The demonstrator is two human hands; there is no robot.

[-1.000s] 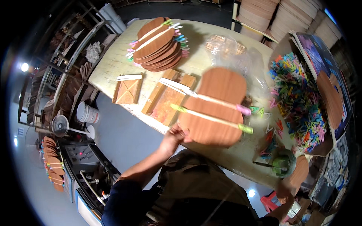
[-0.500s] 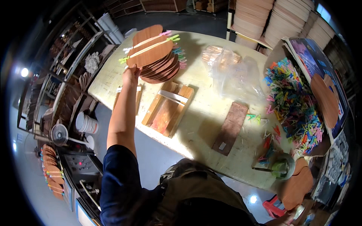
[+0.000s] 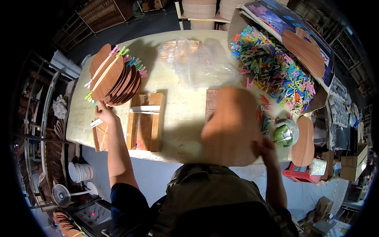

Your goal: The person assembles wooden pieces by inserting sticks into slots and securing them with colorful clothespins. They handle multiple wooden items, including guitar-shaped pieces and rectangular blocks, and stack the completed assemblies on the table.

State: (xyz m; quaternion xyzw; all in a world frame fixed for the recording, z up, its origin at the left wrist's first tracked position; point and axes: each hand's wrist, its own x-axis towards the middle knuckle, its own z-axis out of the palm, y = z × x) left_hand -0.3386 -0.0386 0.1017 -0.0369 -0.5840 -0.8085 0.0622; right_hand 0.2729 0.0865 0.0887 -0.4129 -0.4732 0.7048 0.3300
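My left hand [image 3: 105, 113] pinches the near edge of the top guitar-body-shaped wooden board [image 3: 107, 81] of a fanned stack at the table's left. Pale strips cross this board, held at their ends by colored plastic clips [image 3: 122, 51]. My right hand [image 3: 265, 150], blurred, grips the right edge of a bare guitar-body-shaped board [image 3: 231, 126] above the table's near edge. That board partly covers a brown rectangular block [image 3: 211, 103]. Between my hands, a wooden jig [image 3: 156, 124] carries white strips. Behind my left forearm is a second wooden jig [image 3: 99, 136].
An open box of colored clips [image 3: 272, 69] stands at the right, with a board [image 3: 304, 53] leaning on it. Nearer are a green container [image 3: 285, 134] and another board [image 3: 303, 140] over a red stool [image 3: 300, 173]. A plastic bag [image 3: 197, 63] covers thin strips at the back.
My right hand has brought a bare board in from the lower right to above the table. My left hand stays at the stack's edge. The view has turned to the right.
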